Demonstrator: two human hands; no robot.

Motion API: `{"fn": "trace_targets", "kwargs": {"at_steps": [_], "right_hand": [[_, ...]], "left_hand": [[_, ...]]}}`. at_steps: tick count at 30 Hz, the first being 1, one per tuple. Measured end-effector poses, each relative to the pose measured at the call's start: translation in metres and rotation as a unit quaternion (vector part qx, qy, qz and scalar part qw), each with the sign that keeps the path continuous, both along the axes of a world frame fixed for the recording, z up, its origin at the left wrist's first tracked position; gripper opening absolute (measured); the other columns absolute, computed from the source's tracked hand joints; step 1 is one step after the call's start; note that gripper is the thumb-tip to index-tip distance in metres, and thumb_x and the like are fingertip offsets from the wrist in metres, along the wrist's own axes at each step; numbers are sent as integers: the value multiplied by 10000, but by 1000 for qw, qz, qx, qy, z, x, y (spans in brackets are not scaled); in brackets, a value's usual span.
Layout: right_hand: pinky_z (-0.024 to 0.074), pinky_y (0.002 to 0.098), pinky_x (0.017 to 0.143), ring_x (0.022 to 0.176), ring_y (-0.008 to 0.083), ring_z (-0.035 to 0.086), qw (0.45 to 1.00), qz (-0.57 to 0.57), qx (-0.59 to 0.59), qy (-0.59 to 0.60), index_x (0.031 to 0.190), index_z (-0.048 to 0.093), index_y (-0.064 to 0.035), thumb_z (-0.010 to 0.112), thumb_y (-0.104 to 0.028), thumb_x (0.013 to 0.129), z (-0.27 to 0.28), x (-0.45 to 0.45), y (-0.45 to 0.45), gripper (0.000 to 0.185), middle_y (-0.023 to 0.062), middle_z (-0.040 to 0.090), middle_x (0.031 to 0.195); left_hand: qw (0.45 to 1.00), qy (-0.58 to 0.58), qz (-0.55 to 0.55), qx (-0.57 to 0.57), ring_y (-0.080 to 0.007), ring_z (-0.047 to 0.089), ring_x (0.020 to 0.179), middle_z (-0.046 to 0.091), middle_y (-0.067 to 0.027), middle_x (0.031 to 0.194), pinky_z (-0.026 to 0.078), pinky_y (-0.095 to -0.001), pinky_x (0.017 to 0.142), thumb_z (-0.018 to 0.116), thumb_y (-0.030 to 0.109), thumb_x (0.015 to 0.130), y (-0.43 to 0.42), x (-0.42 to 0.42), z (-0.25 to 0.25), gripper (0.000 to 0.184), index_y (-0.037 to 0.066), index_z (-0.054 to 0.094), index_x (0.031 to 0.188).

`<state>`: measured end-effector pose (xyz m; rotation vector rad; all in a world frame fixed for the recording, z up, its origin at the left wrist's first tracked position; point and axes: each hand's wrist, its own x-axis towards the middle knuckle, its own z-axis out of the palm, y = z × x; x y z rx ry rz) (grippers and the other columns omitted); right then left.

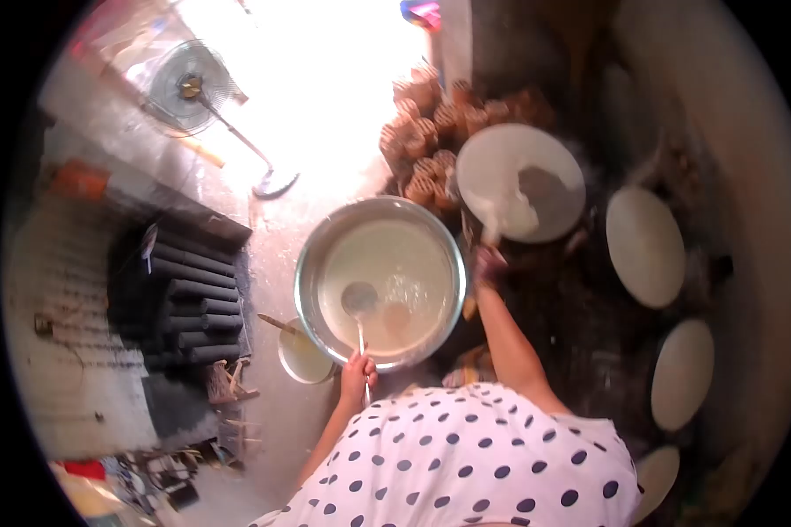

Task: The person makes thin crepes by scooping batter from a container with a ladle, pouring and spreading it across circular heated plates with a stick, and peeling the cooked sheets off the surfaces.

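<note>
Polka-dot shirt (466,457) filling the foreground, a person works over a wide metal basin (305,272) of milky liquid, frothy with bubbles near its middle. Just beside the basin, on its lower left, sits a bucket (303,362), pale inside, with a stick (277,323) leaning out over its rim. Up and right of the basin is a round pan (483,171), coated in something white except for a grey patch.

At the basin's near edge, the left hand (359,376) is curled tightly around a ladle (359,300) whose bowl rests in the liquid. Right of the basin, the right hand (490,263), blurred, is closed around a pale tool (492,230) that reaches onto the pan.

Three white discs (645,248) line up farther right of the basin, the nearest partly hidden by the shirt. Brown ridged blocks (422,132) crowd beyond its far rim. Well to its left lie stacked black rods (202,307); past them, toward the glare, stands a fan (191,86).
</note>
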<state>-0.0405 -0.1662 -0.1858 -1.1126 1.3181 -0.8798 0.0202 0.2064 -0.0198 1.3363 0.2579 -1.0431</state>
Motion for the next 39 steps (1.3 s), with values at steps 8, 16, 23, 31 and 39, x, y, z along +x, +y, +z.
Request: {"fn": "trace_targets", "kwargs": {"at_steps": [8, 16, 23, 31, 39], "right_hand": [[350, 313, 336, 380, 142, 446, 997, 29, 73, 27, 759, 540, -113, 568, -262, 868, -9, -31, 11, 187, 13, 458, 491], [347, 310, 320, 351, 150, 432, 975, -34, 194, -102, 798, 548, -121, 586, -241, 847, 64, -100, -2, 135, 26, 484, 515], [352, 282, 329, 386, 129, 453, 969, 83, 227, -58, 757, 565, -103, 594, -208, 860, 51, -134, -16, 150, 4, 491, 529], [344, 290, 318, 349, 130, 439, 968, 80, 238, -9, 759, 611, -118, 567, -224, 848, 120, -186, -80, 145, 9, 492, 512], [443, 323, 374, 441, 180, 557, 958, 213, 171, 90, 800, 640, -56, 574, -234, 852, 100, -246, -160, 197, 59, 595, 610]], "left_hand": [[999, -5, -46, 13, -68, 374, 387, 390, 27, 605, 334, -212, 341, 393, 166, 965, -3, 13, 10, 416, 102, 357, 1374], [998, 4, -57, -9, -55, 352, 387, 366, 48, 590, 315, -212, 351, 388, 194, 980, -30, 6, 8, 370, 130, 390, 1344], [996, 8, -83, -26, -67, 333, 385, 368, 33, 602, 294, -212, 349, 386, 182, 979, -74, 2, 17, 368, 121, 386, 1342], [997, 16, -53, -60, -70, 341, 383, 375, 29, 596, 285, -201, 343, 378, 165, 967, -130, -17, 18, 417, 90, 329, 1375], [995, 3, -80, -59, -63, 322, 387, 348, 34, 591, 277, -198, 352, 390, 150, 959, -184, -48, 48, 407, 62, 355, 1354]]}}
